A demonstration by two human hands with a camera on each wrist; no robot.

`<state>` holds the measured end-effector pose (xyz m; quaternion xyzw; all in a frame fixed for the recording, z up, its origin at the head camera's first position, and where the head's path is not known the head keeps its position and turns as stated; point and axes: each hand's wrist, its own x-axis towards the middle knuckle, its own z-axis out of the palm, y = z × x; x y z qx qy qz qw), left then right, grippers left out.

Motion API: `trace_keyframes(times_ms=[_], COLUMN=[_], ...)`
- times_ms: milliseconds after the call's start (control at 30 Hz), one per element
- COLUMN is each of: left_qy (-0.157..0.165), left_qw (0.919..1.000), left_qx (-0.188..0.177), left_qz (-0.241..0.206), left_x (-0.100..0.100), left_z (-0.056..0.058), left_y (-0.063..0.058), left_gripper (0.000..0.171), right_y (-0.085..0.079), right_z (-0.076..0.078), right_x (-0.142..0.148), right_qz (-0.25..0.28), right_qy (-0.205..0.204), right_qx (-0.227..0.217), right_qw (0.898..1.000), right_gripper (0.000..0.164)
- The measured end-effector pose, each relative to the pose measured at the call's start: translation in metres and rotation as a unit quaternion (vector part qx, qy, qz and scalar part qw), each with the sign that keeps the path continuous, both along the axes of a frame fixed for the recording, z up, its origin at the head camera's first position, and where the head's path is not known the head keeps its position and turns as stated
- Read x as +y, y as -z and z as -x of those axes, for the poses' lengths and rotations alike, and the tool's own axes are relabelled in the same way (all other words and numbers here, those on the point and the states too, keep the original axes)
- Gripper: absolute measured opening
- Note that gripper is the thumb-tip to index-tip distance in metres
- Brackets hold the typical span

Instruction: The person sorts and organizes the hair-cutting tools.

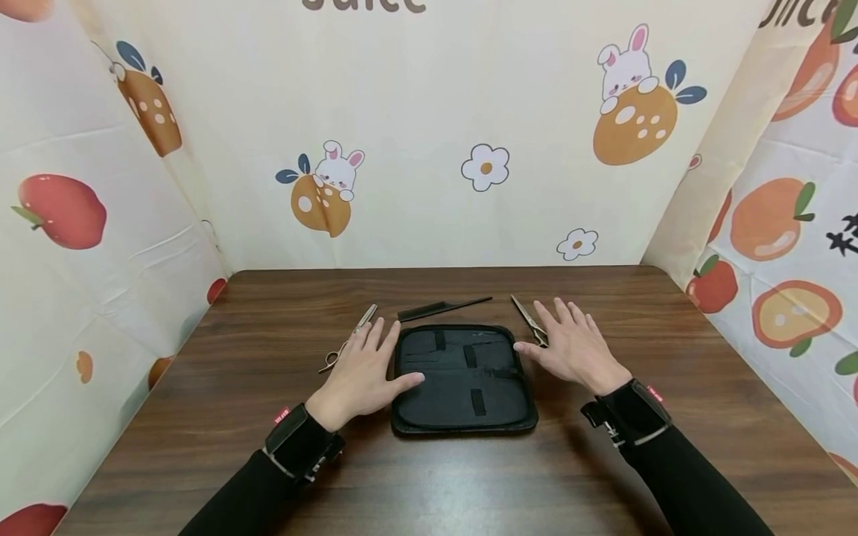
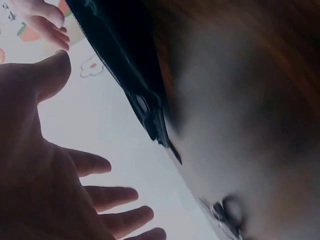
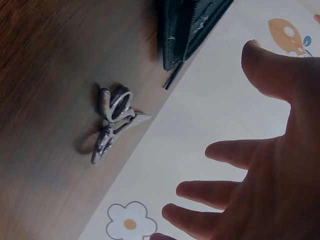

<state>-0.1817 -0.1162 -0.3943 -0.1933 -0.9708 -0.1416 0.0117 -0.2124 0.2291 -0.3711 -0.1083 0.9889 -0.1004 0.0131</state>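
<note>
A black zippered case (image 1: pixel 439 406) with small loops on its upper face lies flat on the table, nothing tucked into those loops. My left hand (image 1: pixel 362 376) hovers with spread fingers at the case's left side, its thumb overlapping the edge in the head view. Beyond it lie silver scissors (image 1: pixel 331 359), partly hidden by the fingers. To the right of the case, my right hand (image 1: pixel 573 350) is held with fingers spread, holding nothing. A second pair of scissors (image 3: pixel 112 122) lies near that hand, its blades (image 1: pixel 525 313) pointing away. Behind the case lies a black tail comb (image 1: pixel 429 310).
The brown wooden table (image 1: pixel 462 491) ends at a cream cloth backdrop (image 1: pixel 415 216) printed with rabbits, fruit and flowers. Similar printed cloth hangs on the left and right sides. Black wrist straps (image 1: pixel 630 417) sit over dark sleeves.
</note>
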Motion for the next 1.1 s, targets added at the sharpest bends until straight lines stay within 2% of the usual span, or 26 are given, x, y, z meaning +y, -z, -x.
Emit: trace_keyframes(times_ms=[100,333,533,800,1100], left_qy=[0.016,0.056,0.089,0.084,0.087], left_qw=[0.9998,0.9954,0.9926,0.9927,0.9918], left_qx=[-0.012,-0.058,-0.072,-0.085,-0.092], left_qz=[-0.006,-0.052,-0.042,-0.020,0.018], left_x=[0.004,0.012,0.017,0.021,0.024], left_z=[0.000,-0.001,-0.001,0.000,-0.002], left_y=[0.001,0.003,0.004,0.005,0.004], left_gripper=[0.090,0.086,0.081,0.077,0.072], right_y=[0.002,0.011,0.016,0.015,0.018], right_z=[0.004,0.014,0.021,0.029,0.037], right_x=[0.000,0.003,0.006,0.010,0.010], right_qz=[-0.001,-0.008,-0.016,-0.007,-0.009], right_qy=[0.000,0.003,0.012,0.035,0.039], right_qx=[-0.004,-0.012,-0.023,-0.050,-0.063], right_qw=[1.000,1.000,1.000,0.998,0.997], right_gripper=[0.086,0.081,0.078,0.071,0.035])
